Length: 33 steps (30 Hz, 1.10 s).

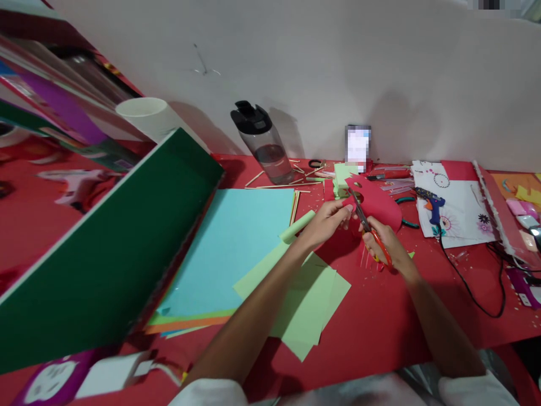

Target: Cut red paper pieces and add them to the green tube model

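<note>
My right hand (384,239) grips a pair of scissors (361,212) with red and yellow handles, its blades pointing up and to the left. In the fingertips of my left hand (328,221) is a small part of red paper, close beside the blades. A larger curved sheet of red paper (382,206) lies just behind the scissors. Whether the blades are closed on the paper is hard to make out. Pale green paper sheets (310,293) lie under and beside my left forearm, with a rolled green piece (298,226) near the wrist.
A water bottle (270,149) and a lit phone (358,148) stand by the wall. Thin sticks lie around the bottle. At right, a blue glue gun (431,204) rests with its cord trailing. Blue paper (228,248) and a green board (114,242) are at left.
</note>
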{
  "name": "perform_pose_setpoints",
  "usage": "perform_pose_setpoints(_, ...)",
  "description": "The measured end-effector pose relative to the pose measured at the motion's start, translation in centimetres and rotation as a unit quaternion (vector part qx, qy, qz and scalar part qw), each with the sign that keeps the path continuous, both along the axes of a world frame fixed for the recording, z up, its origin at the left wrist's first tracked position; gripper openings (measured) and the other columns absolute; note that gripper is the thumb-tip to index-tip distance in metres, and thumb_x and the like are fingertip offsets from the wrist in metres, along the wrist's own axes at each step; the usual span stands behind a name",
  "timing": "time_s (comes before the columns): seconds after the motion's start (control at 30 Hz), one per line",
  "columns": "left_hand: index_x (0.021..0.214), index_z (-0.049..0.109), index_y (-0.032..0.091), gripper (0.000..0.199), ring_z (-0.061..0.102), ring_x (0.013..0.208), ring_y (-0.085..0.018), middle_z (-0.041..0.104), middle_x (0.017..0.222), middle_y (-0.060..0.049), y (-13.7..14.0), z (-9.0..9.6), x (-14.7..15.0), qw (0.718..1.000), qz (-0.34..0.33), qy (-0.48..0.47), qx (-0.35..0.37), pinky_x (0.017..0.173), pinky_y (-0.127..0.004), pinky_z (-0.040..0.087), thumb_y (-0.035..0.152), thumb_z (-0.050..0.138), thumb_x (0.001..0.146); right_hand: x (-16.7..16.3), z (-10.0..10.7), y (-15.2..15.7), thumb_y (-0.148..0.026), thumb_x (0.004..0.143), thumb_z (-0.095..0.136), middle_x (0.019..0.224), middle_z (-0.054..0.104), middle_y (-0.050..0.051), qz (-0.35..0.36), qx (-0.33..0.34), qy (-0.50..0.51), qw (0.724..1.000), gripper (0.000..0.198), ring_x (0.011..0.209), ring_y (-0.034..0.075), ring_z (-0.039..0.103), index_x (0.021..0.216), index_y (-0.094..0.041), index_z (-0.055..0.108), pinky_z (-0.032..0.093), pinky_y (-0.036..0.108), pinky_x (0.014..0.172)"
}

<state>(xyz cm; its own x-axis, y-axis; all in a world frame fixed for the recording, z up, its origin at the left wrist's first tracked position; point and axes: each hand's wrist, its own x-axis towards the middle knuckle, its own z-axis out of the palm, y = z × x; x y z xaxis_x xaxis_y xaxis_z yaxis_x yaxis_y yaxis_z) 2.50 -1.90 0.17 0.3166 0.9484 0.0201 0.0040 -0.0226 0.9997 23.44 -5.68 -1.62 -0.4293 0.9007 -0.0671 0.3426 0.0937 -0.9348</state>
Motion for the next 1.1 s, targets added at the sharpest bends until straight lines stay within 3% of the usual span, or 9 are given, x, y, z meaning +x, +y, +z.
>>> perform_pose_setpoints(0.4, 0.07, 0.054, 0.02, 0.036, 0.055, 0.063, -0.013, 0.057, 0.068, 0.001, 0.2, 0.0, -0.6, 1.0, -0.016, 0.013, -0.012, 0.065, -0.028, 0.044, 0.049, 0.06, 0.091, 0.4, 0.0, 0.1, -0.073, 0.098, 0.054, 0.07, 0.049, -0.005, 0.023, -0.007, 0.004, 1.0, 0.051, 0.056, 0.013, 0.045, 0.109, -0.024, 0.055, 0.036, 0.024, 0.05)
perform_pose_setpoints(0.83, 0.078, 0.066, 0.017, 0.027, 0.052, 0.062, -0.013, 0.058, 0.063, 0.0, 0.1, 0.9, -1.4, 0.995, -0.076, 0.039, -0.052, 0.062, -0.028, 0.04, 0.037, 0.058, 0.094, 1.6, 0.5, 0.2, -0.067, 0.101, 0.056, 0.078, 0.05, -0.004, 0.066, -0.012, -0.018, 0.998, 0.046, 0.06, 0.013, 0.046, 0.117, -0.024, 0.055, 0.037, 0.023, 0.054)
perform_pose_setpoints(1.1, 0.075, 0.065, 0.018, 0.026, 0.052, 0.062, -0.013, 0.057, 0.063, 0.001, 0.2, 0.9, -1.3, 0.995, -0.074, 0.037, -0.058, 0.062, -0.028, 0.04, 0.037, 0.058, 0.093, 1.7, 0.7, 0.3, -0.072, 0.098, 0.056, 0.081, 0.051, -0.003, 0.076, -0.002, -0.019, 0.997, 0.052, 0.061, 0.013, 0.047, 0.116, -0.023, 0.055, 0.038, 0.023, 0.053)
